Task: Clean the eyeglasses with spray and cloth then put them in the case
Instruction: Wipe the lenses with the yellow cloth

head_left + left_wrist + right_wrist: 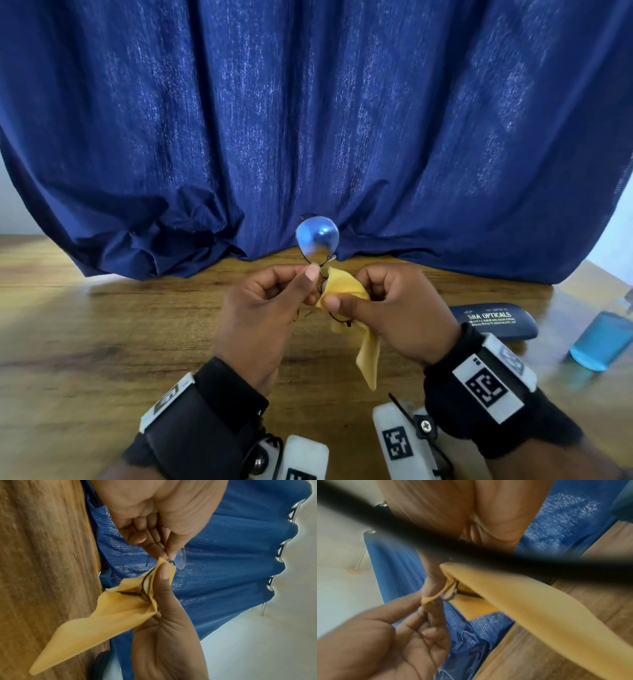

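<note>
Left hand (263,308) grip pinching eyeglasses (318,240), right hand (394,308) grip pinching yellow cloth (346,291) around 1 lens

Both forearms wear black fabric wrist wraps (493,414) over bare hands. Each wrap carries white blocks printed with black square code markers (486,385), and more such blocks (397,445) hang below. A cross-head screw (425,426) and thin black cable sit beside the right wrap.

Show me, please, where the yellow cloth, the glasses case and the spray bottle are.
yellow cloth (369,353): head view, on its hanging tail.
glasses case (493,320): head view, on its printed lid.
spray bottle (601,339): head view, on its blue body.
</note>
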{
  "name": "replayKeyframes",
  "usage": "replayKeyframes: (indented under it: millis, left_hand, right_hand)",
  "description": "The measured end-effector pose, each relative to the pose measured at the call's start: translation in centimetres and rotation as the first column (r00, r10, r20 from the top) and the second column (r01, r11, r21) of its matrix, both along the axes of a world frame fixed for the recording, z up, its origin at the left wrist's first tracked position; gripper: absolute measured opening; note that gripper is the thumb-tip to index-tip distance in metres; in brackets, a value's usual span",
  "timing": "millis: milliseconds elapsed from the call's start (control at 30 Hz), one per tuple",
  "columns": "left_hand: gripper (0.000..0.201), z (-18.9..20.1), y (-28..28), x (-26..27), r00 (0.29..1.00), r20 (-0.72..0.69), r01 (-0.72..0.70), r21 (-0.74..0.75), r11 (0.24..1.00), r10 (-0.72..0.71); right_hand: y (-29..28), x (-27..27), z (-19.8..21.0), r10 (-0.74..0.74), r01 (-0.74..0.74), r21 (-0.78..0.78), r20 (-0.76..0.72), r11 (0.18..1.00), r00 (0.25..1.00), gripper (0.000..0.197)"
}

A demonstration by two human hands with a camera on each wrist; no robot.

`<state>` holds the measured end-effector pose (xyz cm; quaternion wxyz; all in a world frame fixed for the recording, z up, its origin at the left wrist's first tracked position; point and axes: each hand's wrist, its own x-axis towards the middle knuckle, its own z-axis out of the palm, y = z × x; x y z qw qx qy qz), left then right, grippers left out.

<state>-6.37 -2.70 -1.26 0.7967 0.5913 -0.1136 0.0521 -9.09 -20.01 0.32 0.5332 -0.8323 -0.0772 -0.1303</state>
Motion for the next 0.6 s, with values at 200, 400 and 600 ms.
replayKeyframes:
  millis: [200, 400, 600]
  left_hand:
    - [0.019, 0.4, 0.5, 0.3, 0.998, 0.000, -0.059, -0.015, 0.998, 0.059]
    - [0.016, 0.4, 0.6, 0.3, 0.997, -0.057, -0.059, -0.009, 0.998, 0.059]
    - [0.014, 0.5, 1.0, 0.7, 0.996, -0.084, -0.046, -0.064, 0.997, 0.040]
  right_hand:
    - [-1.2, -0.1, 0.9, 0.098, -0.101, -0.049, -0.051, 0.994, 0.994, 0.015]
    - [-2.2, 0.4, 0.6, -0.102, 0.118, 0.236, -0.082, 0.964, 0.991, 0.027]
    - [-2.6, 0.3, 1.3, -0.198, 0.208, 0.305, -0.063, 0.929, 0.978, 0.031]
